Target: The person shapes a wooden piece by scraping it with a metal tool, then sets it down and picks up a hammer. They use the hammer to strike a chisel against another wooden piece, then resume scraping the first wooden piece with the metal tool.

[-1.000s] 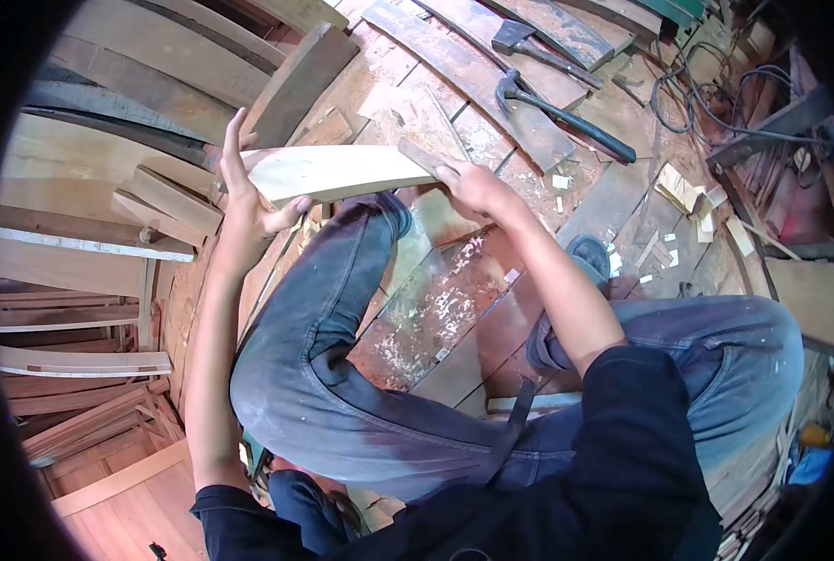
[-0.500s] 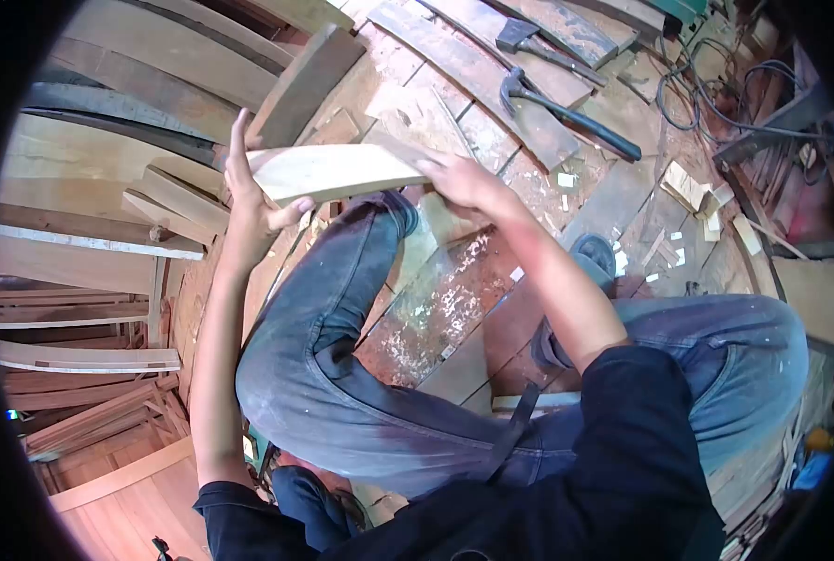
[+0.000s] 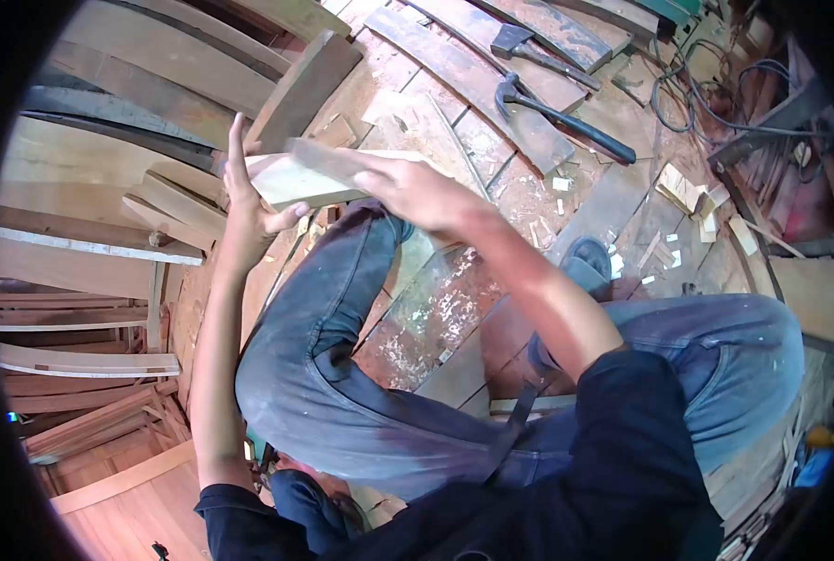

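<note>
A pale curved piece of wood lies across my raised knee, its right part hidden by my right hand. My left hand grips the wood's left end, thumb along the near side and one finger pointing up. My right hand is on top of the wood, closed on a thin, flat, grey-brown sheet that looks like sandpaper. Motion blurs the sheet, which slants over the wood's upper face toward my left hand.
A claw hammer and an axe-like hatchet lie on boards ahead. Stacked wooden boards fill the left side. Wood offcuts and chips litter the plank floor at right, near a tangled black cable.
My right hand has slid left along the wood with the sheet, from the far right end toward the middle. My left hand stays on its end.
</note>
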Action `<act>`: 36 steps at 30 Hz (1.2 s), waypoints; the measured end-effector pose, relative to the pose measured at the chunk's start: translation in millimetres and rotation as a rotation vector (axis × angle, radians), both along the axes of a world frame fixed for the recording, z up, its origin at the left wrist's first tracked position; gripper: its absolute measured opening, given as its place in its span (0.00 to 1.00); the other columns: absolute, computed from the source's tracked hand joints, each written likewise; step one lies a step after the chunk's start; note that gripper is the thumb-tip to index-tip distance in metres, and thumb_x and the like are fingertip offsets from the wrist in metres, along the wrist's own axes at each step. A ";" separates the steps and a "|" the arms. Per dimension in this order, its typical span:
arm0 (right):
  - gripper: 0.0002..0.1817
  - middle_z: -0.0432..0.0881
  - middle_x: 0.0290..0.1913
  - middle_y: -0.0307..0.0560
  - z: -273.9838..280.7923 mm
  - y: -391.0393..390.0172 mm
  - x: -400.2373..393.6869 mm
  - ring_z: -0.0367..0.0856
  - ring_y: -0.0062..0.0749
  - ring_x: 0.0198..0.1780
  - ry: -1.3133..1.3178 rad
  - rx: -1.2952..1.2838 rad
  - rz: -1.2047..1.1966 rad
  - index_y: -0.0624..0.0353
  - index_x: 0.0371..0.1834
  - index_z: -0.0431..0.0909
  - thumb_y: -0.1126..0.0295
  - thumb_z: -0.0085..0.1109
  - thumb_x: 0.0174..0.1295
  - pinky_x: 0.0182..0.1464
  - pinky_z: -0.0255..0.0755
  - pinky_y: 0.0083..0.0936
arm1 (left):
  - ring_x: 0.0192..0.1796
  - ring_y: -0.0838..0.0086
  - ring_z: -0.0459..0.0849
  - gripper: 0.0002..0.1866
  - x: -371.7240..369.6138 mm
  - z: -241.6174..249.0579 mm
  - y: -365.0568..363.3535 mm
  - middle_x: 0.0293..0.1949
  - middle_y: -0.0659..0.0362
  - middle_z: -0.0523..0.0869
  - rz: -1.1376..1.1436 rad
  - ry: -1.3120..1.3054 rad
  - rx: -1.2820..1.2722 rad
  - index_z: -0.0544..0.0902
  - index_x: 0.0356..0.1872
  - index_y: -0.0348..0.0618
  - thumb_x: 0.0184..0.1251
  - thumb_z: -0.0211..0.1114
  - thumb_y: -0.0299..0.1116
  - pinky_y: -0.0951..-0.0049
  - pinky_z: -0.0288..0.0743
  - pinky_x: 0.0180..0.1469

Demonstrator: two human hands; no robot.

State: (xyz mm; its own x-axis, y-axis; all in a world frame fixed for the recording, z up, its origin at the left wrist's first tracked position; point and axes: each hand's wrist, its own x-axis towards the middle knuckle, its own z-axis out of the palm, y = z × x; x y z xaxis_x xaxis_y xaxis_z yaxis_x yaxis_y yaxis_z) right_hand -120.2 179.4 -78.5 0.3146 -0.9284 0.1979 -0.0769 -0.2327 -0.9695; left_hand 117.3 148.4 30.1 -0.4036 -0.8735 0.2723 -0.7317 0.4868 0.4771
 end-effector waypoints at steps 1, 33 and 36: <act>0.27 0.82 0.64 0.58 -29.3 -7.3 -3.5 0.83 0.47 0.62 0.056 0.056 -0.025 0.40 0.79 0.65 0.54 0.46 0.79 0.67 0.73 0.36 | 0.64 0.50 0.69 0.74 5.0 -3.2 1.5 0.63 0.42 0.69 -0.001 0.005 -0.001 0.43 0.84 0.49 0.38 0.81 0.65 0.48 0.62 0.71; 0.29 0.81 0.67 0.55 45.3 18.1 -17.0 0.80 0.49 0.66 0.167 0.103 0.092 0.35 0.82 0.58 0.46 0.37 0.81 0.71 0.70 0.40 | 0.60 0.52 0.71 0.73 -10.7 0.7 -1.9 0.57 0.45 0.73 -0.021 0.014 -0.017 0.43 0.84 0.48 0.41 0.79 0.65 0.50 0.63 0.68; 0.28 0.79 0.69 0.54 -35.8 -5.9 -24.2 0.79 0.43 0.67 0.206 0.283 0.027 0.34 0.82 0.60 0.51 0.38 0.81 0.71 0.69 0.37 | 0.60 0.52 0.71 0.73 -2.0 -2.0 -0.4 0.56 0.46 0.74 -0.026 -0.002 -0.038 0.43 0.84 0.48 0.41 0.79 0.64 0.50 0.63 0.69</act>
